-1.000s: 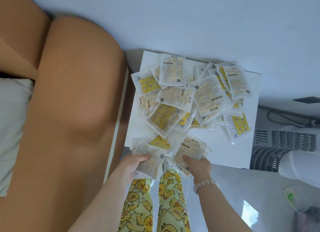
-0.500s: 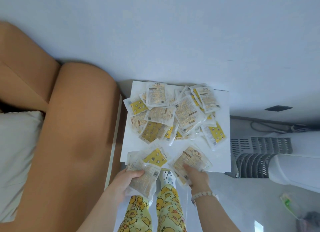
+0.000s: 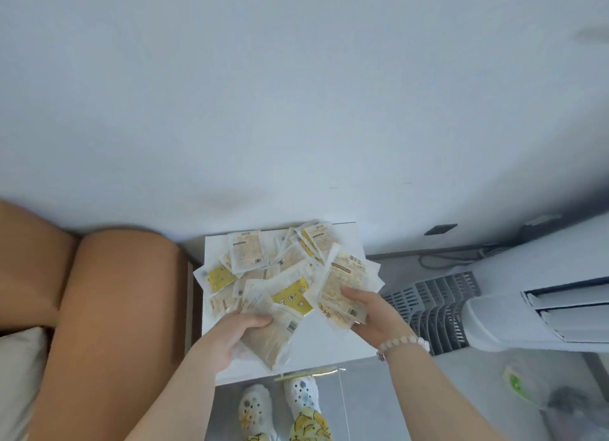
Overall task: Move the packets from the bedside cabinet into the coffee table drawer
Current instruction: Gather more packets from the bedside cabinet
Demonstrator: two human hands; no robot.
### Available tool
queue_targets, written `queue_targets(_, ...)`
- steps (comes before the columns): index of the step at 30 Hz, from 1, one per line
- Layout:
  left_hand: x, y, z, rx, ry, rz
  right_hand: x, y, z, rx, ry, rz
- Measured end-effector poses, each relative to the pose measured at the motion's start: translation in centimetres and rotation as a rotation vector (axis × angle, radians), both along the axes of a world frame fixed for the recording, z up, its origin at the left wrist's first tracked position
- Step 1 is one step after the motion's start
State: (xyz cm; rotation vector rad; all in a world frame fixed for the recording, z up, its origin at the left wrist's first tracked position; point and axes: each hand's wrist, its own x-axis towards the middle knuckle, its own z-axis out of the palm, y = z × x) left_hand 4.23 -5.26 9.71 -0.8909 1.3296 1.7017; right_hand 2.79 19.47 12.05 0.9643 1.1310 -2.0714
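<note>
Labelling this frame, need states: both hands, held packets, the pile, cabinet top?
left hand: shut on a stack of packets, lifted above the cabinet
right hand: shut on a second bunch, raised
pile of packets: loose, overlapping, lying on the cabinet
bedside cabinet: top mostly covered, front part bare

Packets [image 3: 250,254]: clear glossy plastic film, crinkled, printed yellow and beige. Cabinet top [image 3: 316,351]: smooth white, slight sheen. Headboard [image 3: 108,308]: tan, smooth, padded, leather-like. Bracelet [image 3: 403,341]: pale glossy beads. Clogs [image 3: 300,393]: white moulded plastic. Fan grille [image 3: 435,308]: grey plastic.
</note>
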Motion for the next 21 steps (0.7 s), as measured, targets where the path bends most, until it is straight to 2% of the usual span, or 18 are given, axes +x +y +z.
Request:
queue_targets(6,-2.5,2.5,3.1,0.014,0.014,-0.183,-1.8,-0.8,2.6,-0.008,0.009,0.075)
queue_targets(13,-4.4,3.4,3.3,0.018,0.046,-0.292,-1.8,0.1,3.7,0.076,0.01,0.03)
queue_targets(17,-5.7,5.5,5.0,0.057,0.075,-0.307,-1.8,1.1,4.2,0.172,0.021,-0.07)
queue_targets(21,-7.1,7.3,6.3,0.07,0.126,-0.431,-0.7,2.5,5.0,0.207,0.023,-0.198)
